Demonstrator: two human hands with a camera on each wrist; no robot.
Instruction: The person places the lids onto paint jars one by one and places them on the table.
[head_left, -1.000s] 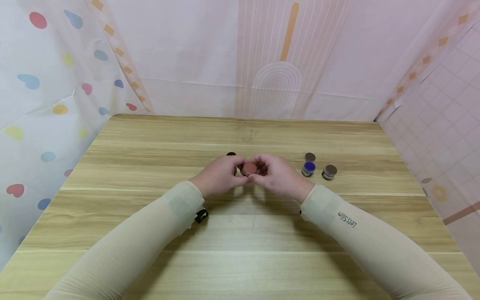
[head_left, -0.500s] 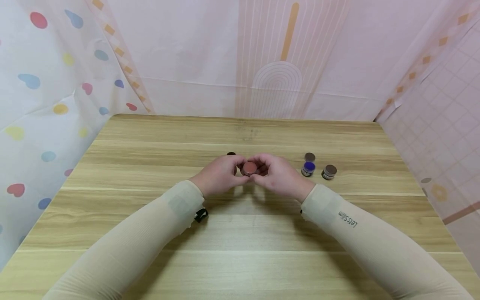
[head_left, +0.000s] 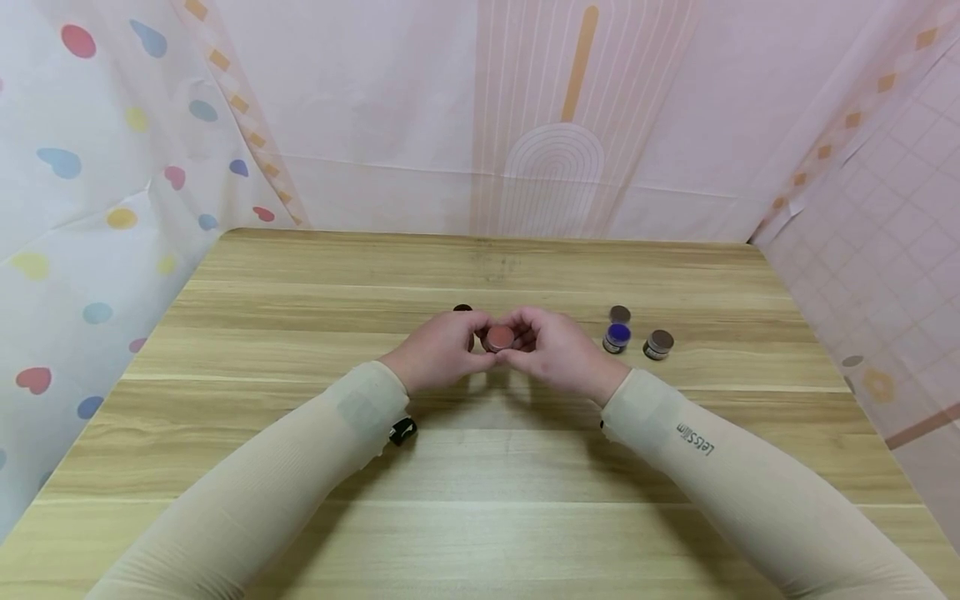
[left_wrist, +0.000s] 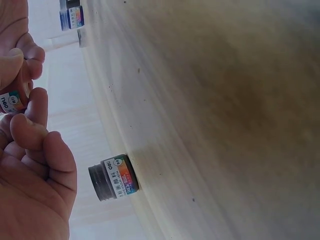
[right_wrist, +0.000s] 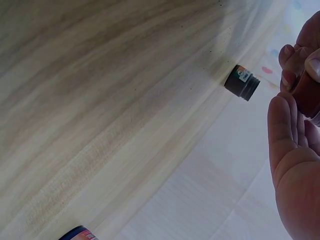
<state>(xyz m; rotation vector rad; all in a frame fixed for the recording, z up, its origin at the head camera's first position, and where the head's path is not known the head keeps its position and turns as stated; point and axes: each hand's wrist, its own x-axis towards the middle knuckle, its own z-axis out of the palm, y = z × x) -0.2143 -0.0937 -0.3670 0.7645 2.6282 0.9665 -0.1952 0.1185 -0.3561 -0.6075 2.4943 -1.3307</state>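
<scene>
A small paint jar (head_left: 499, 337) with reddish-brown paint is held up between both hands over the middle of the table. My left hand (head_left: 438, 352) grips it from the left, my right hand (head_left: 558, 354) from the right, thumbs towards me. Part of its printed label (left_wrist: 11, 101) shows in the left wrist view, and its reddish side (right_wrist: 306, 95) in the right wrist view. Whether a lid is on it, I cannot tell. Beyond my left hand stands a dark paint jar (left_wrist: 114, 177), mostly hidden by that hand in the head view.
On the right of the wooden table (head_left: 480, 517) stand a blue paint jar (head_left: 617, 337) and a brown paint jar (head_left: 658, 344). A small dark round piece (head_left: 619, 314) lies just behind the blue one. Patterned cloth (head_left: 375, 108) hangs along the table's back and sides.
Both hands keep the jar in nearly the same place, with only tiny finger shifts. The other jars have not moved.
</scene>
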